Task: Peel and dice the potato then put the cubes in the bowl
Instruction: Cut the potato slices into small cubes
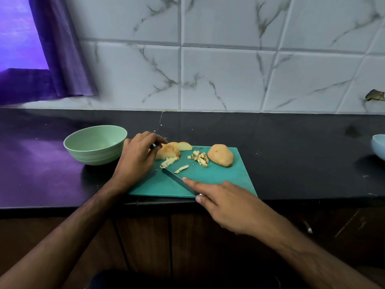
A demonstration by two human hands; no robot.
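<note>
Nearest, the right hand (225, 202) gripped the knife (177, 180), forefinger laid along the blade, its tip beside loose potato strips (169, 162) on the cutting board (225, 174). Farther left, the left hand (138, 155) pinched the sliced potato (168, 152); those fingertips could be nicked if the slices slid. Diced cubes (200, 159) and a potato half (220, 155) lay right. The bowl (95, 145) stood far left on the table (302, 159), holding no cubes.

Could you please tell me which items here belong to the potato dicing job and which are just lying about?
Job: teal plastic cutting board, steel knife, sliced potato pieces, peeled potato half, small diced cubes, pale green bowl.
Lying about: light blue dish, purple curtain.
</note>
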